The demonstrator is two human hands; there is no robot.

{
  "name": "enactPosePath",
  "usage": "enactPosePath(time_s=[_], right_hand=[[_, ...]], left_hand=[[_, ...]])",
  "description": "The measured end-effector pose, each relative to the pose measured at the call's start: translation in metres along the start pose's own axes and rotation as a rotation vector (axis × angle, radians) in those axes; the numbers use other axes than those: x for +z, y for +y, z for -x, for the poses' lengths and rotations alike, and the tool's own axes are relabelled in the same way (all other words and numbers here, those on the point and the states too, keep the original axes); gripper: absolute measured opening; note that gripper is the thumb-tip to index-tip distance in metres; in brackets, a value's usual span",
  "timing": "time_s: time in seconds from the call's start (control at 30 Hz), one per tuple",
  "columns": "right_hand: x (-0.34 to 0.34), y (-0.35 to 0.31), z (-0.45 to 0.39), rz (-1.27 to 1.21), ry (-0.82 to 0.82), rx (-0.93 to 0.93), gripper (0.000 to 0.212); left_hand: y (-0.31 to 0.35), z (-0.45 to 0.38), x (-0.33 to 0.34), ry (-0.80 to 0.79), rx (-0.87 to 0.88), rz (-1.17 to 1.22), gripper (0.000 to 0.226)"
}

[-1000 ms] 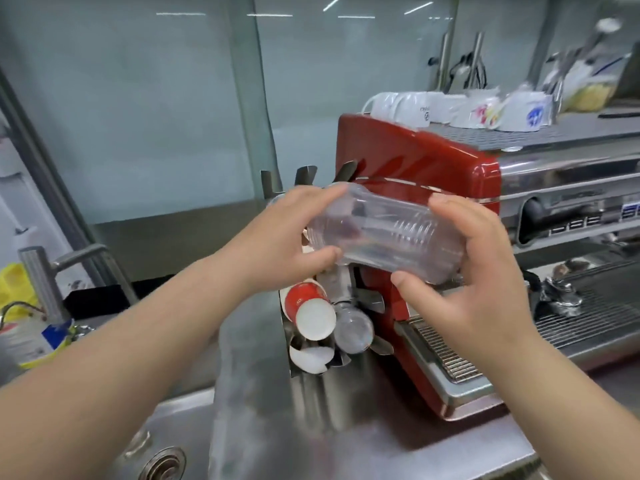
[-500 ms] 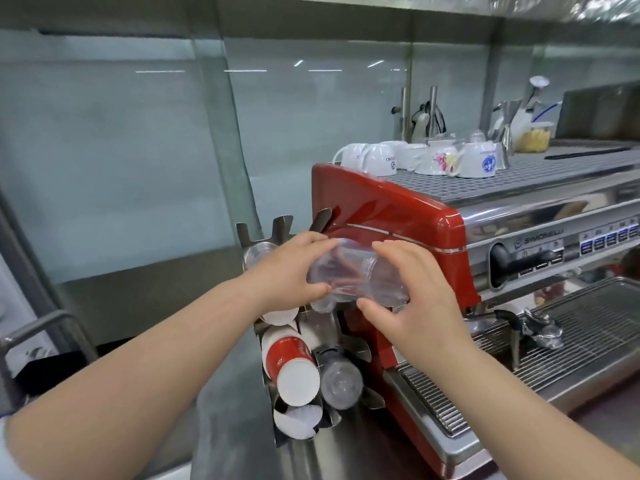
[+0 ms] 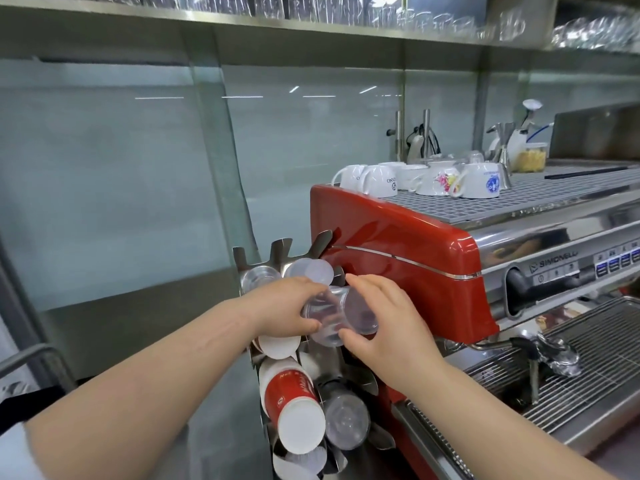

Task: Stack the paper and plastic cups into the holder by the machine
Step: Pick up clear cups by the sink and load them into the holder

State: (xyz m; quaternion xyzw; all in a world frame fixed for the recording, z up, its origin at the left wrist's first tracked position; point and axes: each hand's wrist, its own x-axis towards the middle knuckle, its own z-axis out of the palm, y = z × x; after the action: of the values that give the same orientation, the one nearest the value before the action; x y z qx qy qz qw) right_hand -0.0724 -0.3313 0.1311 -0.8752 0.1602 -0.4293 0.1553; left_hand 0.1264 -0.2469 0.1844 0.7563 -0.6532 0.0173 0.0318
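At the holder (image 3: pixel 258 263) beside the red machine (image 3: pixel 398 244), your left hand (image 3: pixel 284 308) and right hand (image 3: pixel 384 323) meet. Both curl their fingers around the clear cups (image 3: pixel 337 315).

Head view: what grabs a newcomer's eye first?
Probably the glossy red espresso machine filling the right side, white mugs upside down on its top grille. At centre, the left hand and right hand grip a stack of clear plastic cups at the metal cup holder beside the machine, red paper cups poking out below.
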Motion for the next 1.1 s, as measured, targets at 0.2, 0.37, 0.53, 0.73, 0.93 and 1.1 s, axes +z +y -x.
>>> enactPosePath(time_s=[0.2,0.37,0.53,0.73,0.93,1.1], right_hand=[[0.014,0.008,-0.010,0.018,-0.028,0.039,0.076],[0.022,0.012,-0.018,0.024,-0.043,0.057,0.076],[0.026,0.014,-0.027,0.029,-0.056,0.065,0.076],[0.032,0.017,-0.030,0.012,-0.059,0.075,0.076],[0.049,0.021,-0.035,-0.033,-0.081,0.113,0.083],[0.064,0.027,-0.035,-0.077,-0.074,0.158,0.084]], left_hand=[[0.000,-0.014,-0.006,-0.086,0.028,-0.068,0.039],[-0.002,-0.022,-0.005,-0.129,0.004,-0.051,0.027],[-0.004,-0.029,-0.009,-0.152,-0.017,-0.013,0.027],[-0.010,-0.032,-0.014,-0.113,0.011,0.027,0.039],[-0.011,-0.036,-0.022,-0.077,0.088,0.143,0.046],[-0.024,-0.044,-0.011,-0.079,0.083,0.082,0.047]])
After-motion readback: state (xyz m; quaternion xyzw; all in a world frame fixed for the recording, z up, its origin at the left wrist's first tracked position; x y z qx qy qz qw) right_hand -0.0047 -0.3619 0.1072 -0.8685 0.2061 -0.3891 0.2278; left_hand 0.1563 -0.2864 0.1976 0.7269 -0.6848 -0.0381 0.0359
